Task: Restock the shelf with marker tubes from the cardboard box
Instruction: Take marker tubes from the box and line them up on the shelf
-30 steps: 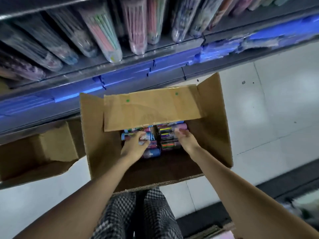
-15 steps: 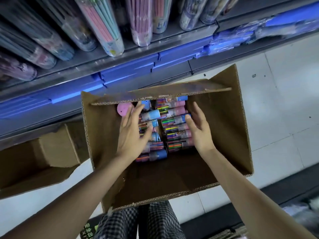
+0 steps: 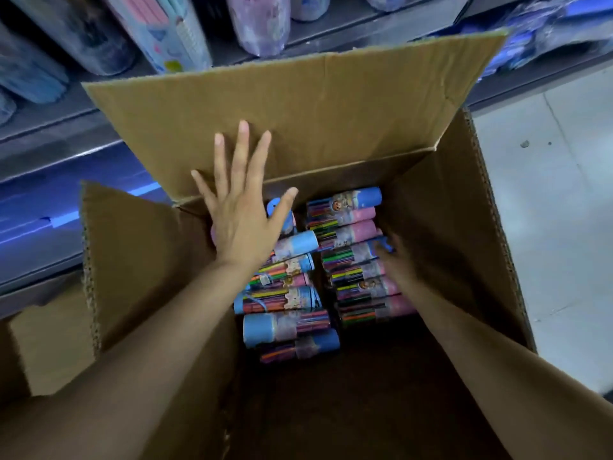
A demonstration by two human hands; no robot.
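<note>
An open cardboard box [image 3: 457, 227] stands below me, its far flap [image 3: 315, 104] raised toward the shelf. Inside lie two stacks of marker tubes [image 3: 345, 227] with blue and pink ends, on their sides. My left hand [image 3: 238, 207] is spread flat, fingers pressed against the far flap, palm over the left stack [image 3: 288, 303]. My right hand [image 3: 394, 263] is blurred and reaches down onto the right stack, fingers by a blue-capped tube; whether it grips one I cannot tell. The shelf [image 3: 83, 127] runs behind the box with several tubes on it.
Clear pen tubes and pouches [image 3: 172, 34] hang over the shelf edge above the box. A second, smaller cardboard box [image 3: 43, 346] sits at the left under the shelf. White floor tiles [image 3: 557, 227] lie to the right. The near half of the box floor is dark.
The far flap has swung from lying over the tubes to standing up and back. My left hand rose from the tubes onto the flap; my right hand dipped deeper onto the right stack. The view moved closer.
</note>
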